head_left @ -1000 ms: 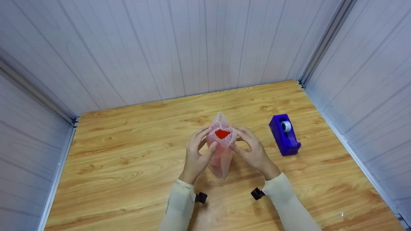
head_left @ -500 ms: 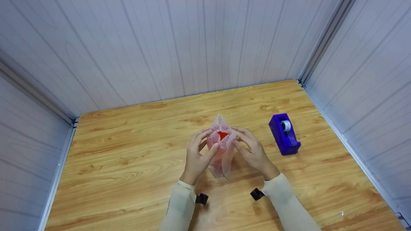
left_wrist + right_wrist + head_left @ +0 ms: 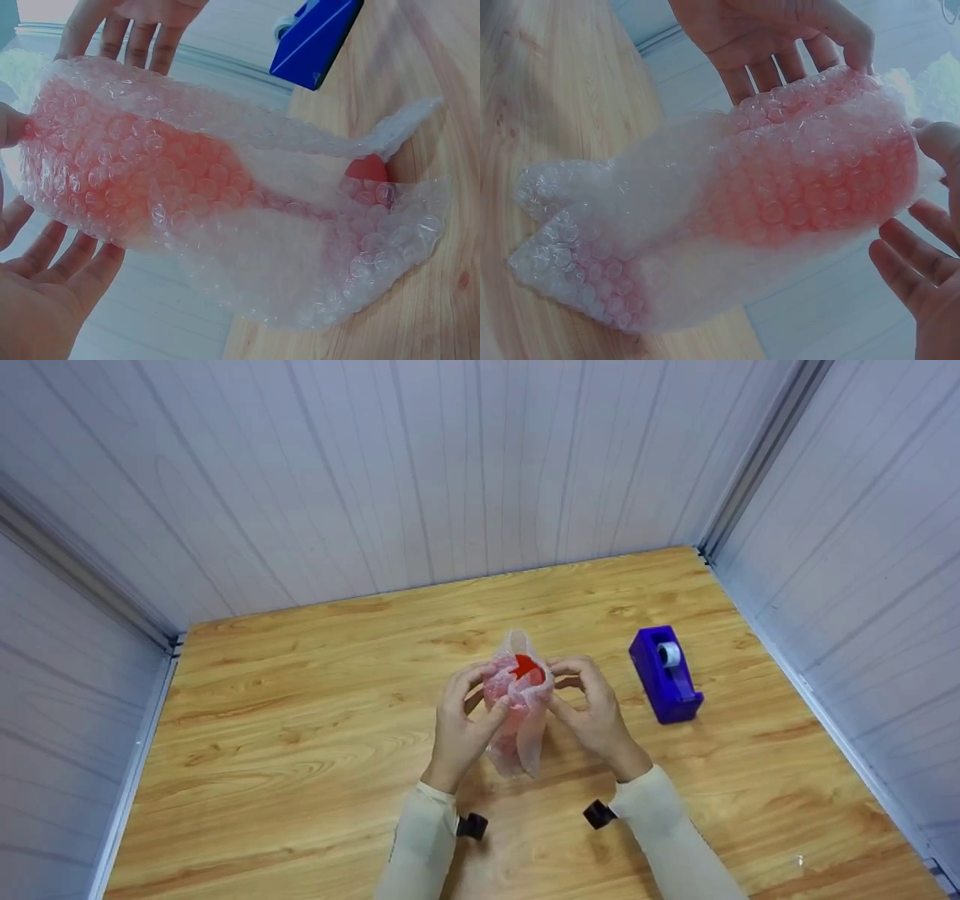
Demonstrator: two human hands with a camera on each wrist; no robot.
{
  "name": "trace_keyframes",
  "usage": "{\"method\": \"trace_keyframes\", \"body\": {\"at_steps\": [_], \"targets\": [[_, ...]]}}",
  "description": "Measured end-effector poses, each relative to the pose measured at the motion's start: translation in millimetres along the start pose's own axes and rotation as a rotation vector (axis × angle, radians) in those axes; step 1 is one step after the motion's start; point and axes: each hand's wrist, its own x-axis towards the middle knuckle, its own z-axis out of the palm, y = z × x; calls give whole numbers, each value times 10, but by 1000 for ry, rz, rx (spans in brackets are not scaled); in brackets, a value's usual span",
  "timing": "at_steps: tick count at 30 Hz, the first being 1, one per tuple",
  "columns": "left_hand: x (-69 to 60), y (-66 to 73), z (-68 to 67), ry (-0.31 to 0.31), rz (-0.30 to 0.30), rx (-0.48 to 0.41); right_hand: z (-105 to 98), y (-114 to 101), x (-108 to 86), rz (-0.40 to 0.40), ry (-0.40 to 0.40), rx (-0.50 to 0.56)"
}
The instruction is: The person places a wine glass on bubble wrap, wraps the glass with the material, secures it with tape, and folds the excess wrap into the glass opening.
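Observation:
Clear bubble wrap (image 3: 517, 735) surrounds a red goblet-shaped object (image 3: 523, 666), which stands upright on the wooden table. Through the layers the left wrist view shows a wide red upper part and a red foot (image 3: 367, 174) near the tabletop. My left hand (image 3: 463, 727) grips the upper left side, its thumb on the near edge of the wrap. On the opposite side my right hand (image 3: 598, 720) pinches the wrap's rim between thumb and fingers. The top of the wrap is partly folded inward, with red showing in the gap. Loose wrap flares around the base.
A blue tape dispenser (image 3: 666, 675) with a roll of clear tape stands on the table (image 3: 300, 750), right of the hands. White panel walls (image 3: 450, 472) enclose the back and sides. A tiny clear scrap (image 3: 800, 860) lies at the front right.
The wrap's top edge has been folded further inward, and the red gap has changed shape and moved toward the right. My right fingers have shifted along the rim; the left hand has barely moved.

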Motion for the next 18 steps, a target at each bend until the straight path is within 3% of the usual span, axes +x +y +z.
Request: {"method": "trace_keyframes", "body": {"at_steps": [3, 7, 12, 18], "targets": [[-3, -151, 11, 2, 4, 9, 9, 6, -3, -32, 40, -33], [-15, -300, 12, 10, 20, 16, 31, 142, -16, -140, 64, -84], [-20, -346, 3, 5, 43, 14, 29, 343, -35, -251, 62, -132], [-28, -328, -5, 7, 29, 17, 4, 399, -44, -351, 33, -215]]}}
